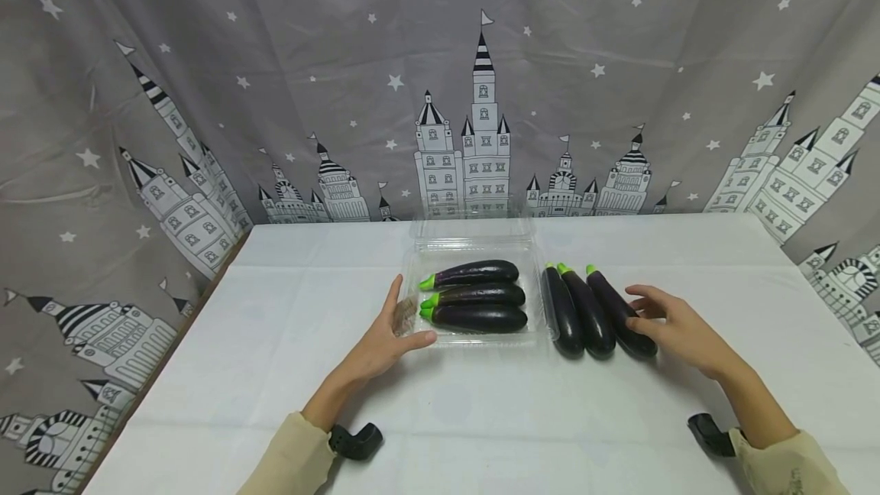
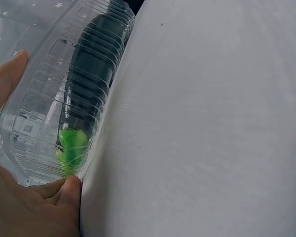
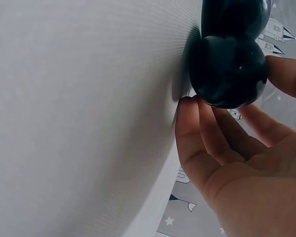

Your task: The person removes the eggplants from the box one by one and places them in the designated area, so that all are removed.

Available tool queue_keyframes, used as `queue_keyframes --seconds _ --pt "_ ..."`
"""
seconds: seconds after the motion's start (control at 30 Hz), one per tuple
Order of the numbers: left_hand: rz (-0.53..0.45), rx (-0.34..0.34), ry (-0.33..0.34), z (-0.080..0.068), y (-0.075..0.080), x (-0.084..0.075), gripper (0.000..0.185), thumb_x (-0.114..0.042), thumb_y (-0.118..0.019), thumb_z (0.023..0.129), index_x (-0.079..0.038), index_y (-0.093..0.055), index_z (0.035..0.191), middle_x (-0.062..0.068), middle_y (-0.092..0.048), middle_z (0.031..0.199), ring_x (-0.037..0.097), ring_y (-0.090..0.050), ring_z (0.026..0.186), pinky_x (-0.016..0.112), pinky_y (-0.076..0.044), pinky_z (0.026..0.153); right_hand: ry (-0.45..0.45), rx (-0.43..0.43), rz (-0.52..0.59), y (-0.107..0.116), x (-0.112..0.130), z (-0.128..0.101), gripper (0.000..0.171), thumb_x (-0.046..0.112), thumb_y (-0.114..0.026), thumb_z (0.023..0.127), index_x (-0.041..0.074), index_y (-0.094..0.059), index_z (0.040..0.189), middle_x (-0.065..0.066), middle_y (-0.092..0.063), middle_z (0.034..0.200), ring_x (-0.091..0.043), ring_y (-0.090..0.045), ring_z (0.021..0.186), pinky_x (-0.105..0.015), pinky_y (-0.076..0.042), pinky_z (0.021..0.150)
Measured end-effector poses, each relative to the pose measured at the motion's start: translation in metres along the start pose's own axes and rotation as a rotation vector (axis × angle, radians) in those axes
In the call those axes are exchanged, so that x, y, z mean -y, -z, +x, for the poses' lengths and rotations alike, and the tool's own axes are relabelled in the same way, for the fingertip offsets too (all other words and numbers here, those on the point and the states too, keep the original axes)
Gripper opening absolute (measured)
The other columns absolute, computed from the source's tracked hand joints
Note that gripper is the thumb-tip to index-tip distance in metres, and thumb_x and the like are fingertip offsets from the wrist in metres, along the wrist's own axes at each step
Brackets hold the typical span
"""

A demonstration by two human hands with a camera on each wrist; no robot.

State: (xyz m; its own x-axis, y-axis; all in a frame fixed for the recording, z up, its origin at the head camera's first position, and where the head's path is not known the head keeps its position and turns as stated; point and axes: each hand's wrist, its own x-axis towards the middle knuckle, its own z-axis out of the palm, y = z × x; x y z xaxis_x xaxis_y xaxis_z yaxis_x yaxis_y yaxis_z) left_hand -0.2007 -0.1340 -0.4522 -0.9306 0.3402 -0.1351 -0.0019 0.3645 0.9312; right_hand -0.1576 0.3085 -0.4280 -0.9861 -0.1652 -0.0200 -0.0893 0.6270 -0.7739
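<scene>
A clear plastic clamshell box (image 1: 481,339) stands with its lid (image 1: 474,228) raised at the back, and three dark eggplants (image 1: 481,295) lie in it with green stem ends to the left. My left hand (image 1: 378,342) spreads straight fingers and thumb around its front left corner, touching the box wall (image 2: 37,113). Right of the box, three more eggplants (image 1: 593,315) lie side by side, stems away from me. At the blunt end of the rightmost eggplant (image 3: 228,74), my right hand (image 1: 681,331) touches its side with thumb and loosely bent fingertips.
A white cloth (image 1: 481,418) covers the table. Behind it hangs a grey curtain (image 1: 357,67) printed with castles and stars. Each wrist wears a black camera mount (image 1: 355,441). The table's left edge (image 1: 172,342) meets the curtain.
</scene>
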Motion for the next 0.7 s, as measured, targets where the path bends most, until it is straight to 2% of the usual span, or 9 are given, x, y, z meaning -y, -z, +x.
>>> queue_keyframes --seconds 0.33,0.53,0.7 --pt "0.002 -0.001 0.005 -0.0007 0.0002 -0.0010 0.116 -0.040 -0.078 0.084 -0.025 0.009 0.159 0.021 -0.010 0.162 0.035 -0.009 0.149 0.060 -0.011 0.114 0.044 -0.003 -0.018 -0.0009 0.0007 0.0003 0.045 0.012 -0.063 0.095 -0.005 -0.052 0.135 -0.022 -0.062 0.121 -0.036 -0.059 0.107 -0.046 -0.047 0.085" --pt "0.010 -0.004 0.008 -0.0001 0.0003 -0.0004 0.115 -0.040 -0.078 0.084 -0.027 0.008 0.159 0.020 -0.011 0.162 0.035 -0.009 0.149 0.061 -0.011 0.114 0.039 0.003 -0.014 -0.0018 0.0030 0.0004 0.047 0.013 -0.063 0.096 -0.005 -0.050 0.137 -0.023 -0.060 0.122 -0.037 -0.059 0.108 -0.045 -0.048 0.084" --pt "0.005 0.001 0.005 0.0000 0.0001 0.0004 0.115 -0.040 -0.078 0.084 -0.028 0.008 0.159 0.020 -0.011 0.162 0.035 -0.009 0.149 0.061 -0.012 0.114 0.021 0.010 -0.017 -0.0023 0.0028 -0.0002 0.052 0.015 -0.062 0.097 -0.007 -0.044 0.140 -0.028 -0.056 0.126 -0.042 -0.056 0.112 -0.050 -0.049 0.086"
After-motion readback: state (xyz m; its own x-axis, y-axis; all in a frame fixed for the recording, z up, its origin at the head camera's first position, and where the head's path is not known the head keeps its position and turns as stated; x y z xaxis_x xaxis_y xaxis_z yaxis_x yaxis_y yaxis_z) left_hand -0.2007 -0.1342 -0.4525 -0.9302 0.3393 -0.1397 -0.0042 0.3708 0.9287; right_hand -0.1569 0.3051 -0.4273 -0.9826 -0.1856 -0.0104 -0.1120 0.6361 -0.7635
